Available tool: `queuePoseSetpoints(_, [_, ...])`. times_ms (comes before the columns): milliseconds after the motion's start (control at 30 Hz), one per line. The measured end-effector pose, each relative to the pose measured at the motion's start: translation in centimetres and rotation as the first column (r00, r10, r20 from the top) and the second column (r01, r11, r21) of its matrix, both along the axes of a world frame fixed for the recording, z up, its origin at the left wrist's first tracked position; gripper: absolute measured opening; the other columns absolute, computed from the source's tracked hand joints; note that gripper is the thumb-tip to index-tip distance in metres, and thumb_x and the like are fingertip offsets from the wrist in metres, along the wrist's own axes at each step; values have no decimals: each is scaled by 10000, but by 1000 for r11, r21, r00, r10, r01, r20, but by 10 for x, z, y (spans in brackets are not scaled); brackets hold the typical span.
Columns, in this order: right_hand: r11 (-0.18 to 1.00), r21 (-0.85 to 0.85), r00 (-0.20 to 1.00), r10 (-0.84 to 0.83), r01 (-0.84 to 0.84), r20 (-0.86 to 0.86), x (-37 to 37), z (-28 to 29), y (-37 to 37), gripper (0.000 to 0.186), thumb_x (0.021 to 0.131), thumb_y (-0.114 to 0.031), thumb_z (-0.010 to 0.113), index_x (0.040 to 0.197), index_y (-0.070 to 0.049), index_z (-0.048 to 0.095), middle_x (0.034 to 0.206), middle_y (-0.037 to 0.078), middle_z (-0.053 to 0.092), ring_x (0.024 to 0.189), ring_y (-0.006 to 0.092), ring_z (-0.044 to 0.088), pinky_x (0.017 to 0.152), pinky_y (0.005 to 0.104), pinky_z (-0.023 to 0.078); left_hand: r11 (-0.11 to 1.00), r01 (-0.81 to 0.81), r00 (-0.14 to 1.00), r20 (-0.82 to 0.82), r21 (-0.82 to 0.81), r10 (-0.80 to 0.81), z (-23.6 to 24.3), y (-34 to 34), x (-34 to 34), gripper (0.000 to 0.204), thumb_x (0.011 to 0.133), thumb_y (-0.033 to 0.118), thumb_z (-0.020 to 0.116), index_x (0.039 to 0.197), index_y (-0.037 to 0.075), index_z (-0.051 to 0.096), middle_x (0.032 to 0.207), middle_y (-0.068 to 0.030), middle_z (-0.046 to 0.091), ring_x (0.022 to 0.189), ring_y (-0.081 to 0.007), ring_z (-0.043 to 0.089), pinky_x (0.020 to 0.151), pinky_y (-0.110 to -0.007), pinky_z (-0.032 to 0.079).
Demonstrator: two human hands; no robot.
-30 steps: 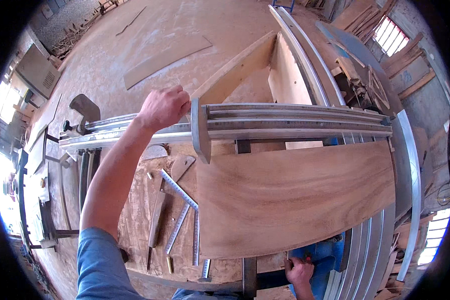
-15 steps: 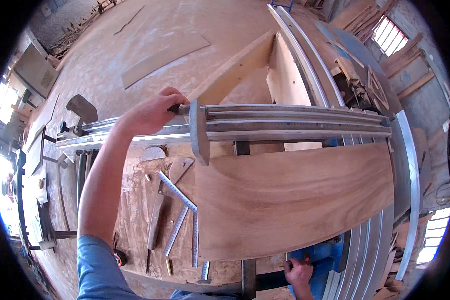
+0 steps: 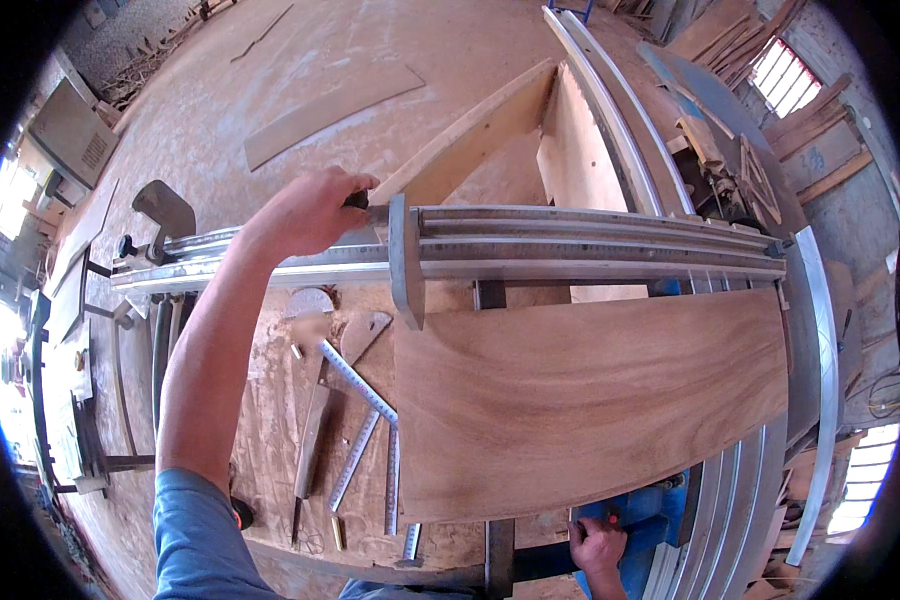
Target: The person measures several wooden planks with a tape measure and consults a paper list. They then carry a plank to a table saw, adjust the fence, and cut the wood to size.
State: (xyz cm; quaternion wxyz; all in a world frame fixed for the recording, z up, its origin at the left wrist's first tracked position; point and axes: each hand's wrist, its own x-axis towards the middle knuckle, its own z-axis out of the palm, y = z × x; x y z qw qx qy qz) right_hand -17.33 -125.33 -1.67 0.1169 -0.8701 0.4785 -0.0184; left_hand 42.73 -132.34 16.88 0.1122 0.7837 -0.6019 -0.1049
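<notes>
A wide reddish-brown board (image 3: pixel 590 400) lies flat on the saw table, its far edge against a long metal fence rail (image 3: pixel 590 245). A grey metal stop (image 3: pixel 406 262) stands across the rail at the board's left end. My left hand (image 3: pixel 305 212) reaches forward and is closed on a dark knob just left of that stop. At the bottom edge, my right hand (image 3: pixel 598 545) grips a dark bar under the board's near side, beside a blue machine part (image 3: pixel 645 520).
Metal rulers (image 3: pixel 365 440), a square and a chisel-like tool (image 3: pixel 310 445) lie on the dusty surface left of the board. Pale planks (image 3: pixel 490 125) lean beyond the fence. Curved metal rails (image 3: pixel 820 400) run along the right. A long board (image 3: pixel 330 110) lies on the sawdust floor.
My left hand has slid right along the rail to the knob beside the stop. The board and my right hand have stayed where they were.
</notes>
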Motion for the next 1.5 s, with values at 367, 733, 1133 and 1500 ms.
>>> queuePoseSetpoints(367, [1000,7,1000,-7,7,7,-5,-6,0,204,730,-304,719,650,-131,645,599,89,630,553,308,621,507,429,473,874,-482,861,155,-57,485,-1,-6,-22,504,898,524,540,1000,56,699,858,-179,690,769,-301,658,719,-385,499])
queuePoseSetpoints(733, [1000,0,1000,13,-13,14,-4,-6,0,201,718,-319,708,664,-134,650,585,95,618,535,308,612,494,431,470,501,-836,172,-974,-223,-146,-111,19,9,779,984,573,329,1496,7,176,1517,-149,329,1419,-289,263,1149,-432,176])
queuePoseSetpoints(1133, [1000,0,999,-27,27,-24,-5,-5,3,165,727,-282,745,689,-136,677,626,55,663,590,295,637,549,439,465,520,-757,325,-919,-394,-223,-111,12,3,747,1002,511,354,1478,-29,153,1493,-218,329,1357,-293,351,1135,-394,219])
queuePoseSetpoints(1500, [1000,12,1000,-15,15,-10,-7,-8,2,173,704,-292,721,679,-129,671,616,97,647,584,312,634,555,441,485,496,-806,193,-936,-323,-295,-108,11,4,672,1016,493,319,1476,16,210,1488,-150,378,1354,-286,348,1121,-411,227])
